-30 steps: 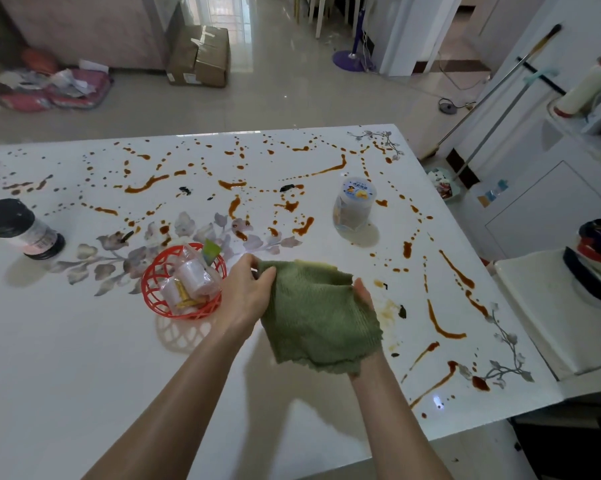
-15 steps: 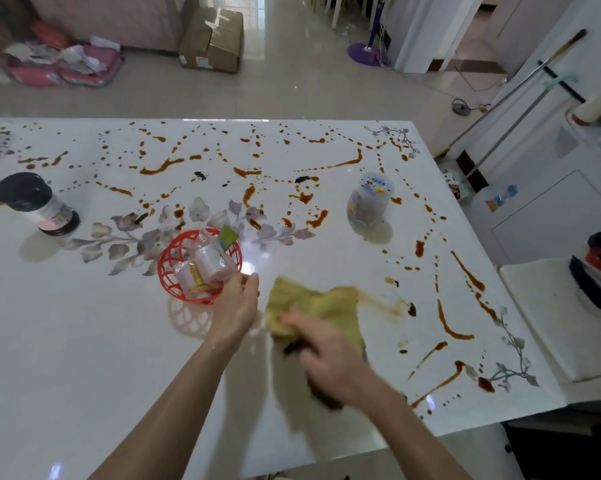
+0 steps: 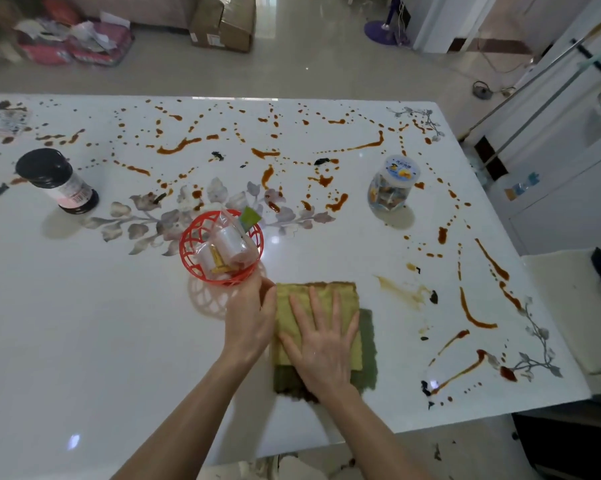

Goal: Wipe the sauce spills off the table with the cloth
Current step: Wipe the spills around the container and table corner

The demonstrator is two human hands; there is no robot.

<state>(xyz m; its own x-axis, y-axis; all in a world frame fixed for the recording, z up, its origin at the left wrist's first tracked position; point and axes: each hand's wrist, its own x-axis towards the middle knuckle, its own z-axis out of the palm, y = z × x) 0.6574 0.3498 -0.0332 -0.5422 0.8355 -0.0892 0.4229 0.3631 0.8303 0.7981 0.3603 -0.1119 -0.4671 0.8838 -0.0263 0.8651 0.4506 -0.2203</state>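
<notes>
Head view: my right hand point(image 3: 321, 348) lies flat, fingers spread, pressing the folded green cloth point(image 3: 367, 348) onto the white tabletop point(image 3: 84, 341) at lower centre of the frame. My left hand point(image 3: 250, 320) sits along the cloth's left edge. I cannot tell whether it pinches the hem or only steadies it.

The red basket point(image 3: 184, 249) of wrapped items stands just above the left hand, nearly touching its fingertips. A careless push toward the top of the frame could knock it over or shove it into the drips beyond.

A pale sauce smear point(image 3: 403, 289) lies right of the cloth, and thick brown streaks point(image 3: 472, 317) run toward the lower right corner. I judge that one long pass across these could drag sauce over the near edge onto the floor, or spread it thin instead of lifting it.

The cloth's far hem already looks browned, so a soiled face may reprint stains.

The clear snack jar point(image 3: 392, 188) at upper right and the dark-lidded jar point(image 3: 54, 181) at left stand among the drops. Both could tip in a wide sweep.
</notes>
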